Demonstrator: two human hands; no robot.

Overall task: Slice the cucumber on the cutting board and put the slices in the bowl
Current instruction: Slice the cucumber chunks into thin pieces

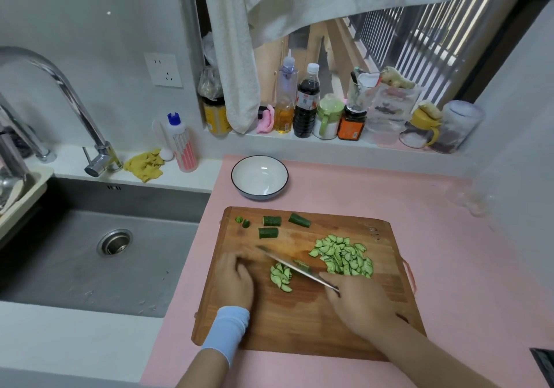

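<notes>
I read left hand (pixel 236 279) knuckles-up on cutting board (pixel 299 327), curled, grasp unclear | cucumber chunks (pixel 269 227) at board's far edge, bowl (pixel 259 177) beyond it | small slices (pixel 281 276) beside knife (pixel 295 267) | right hand (pixel 356 300) wrapped round knife handle | big slice pile (pixel 344 255) right of blade

- knife (pixel 295 267) handle hidden inside right hand (pixel 359 300); blade motion-blurred
- left hand (pixel 236 279) fingertips smeared, cannot tell if they touch anything
- cucumber piece (pixel 302 264) partly hidden under blade
- drying rack (pixel 21 192) cut off by left edge
- dark object (pixel 543 363) cut off at lower right corner, unidentifiable
- dark bottle (pixel 305 103), upper middle of frame: label too small to read
</notes>
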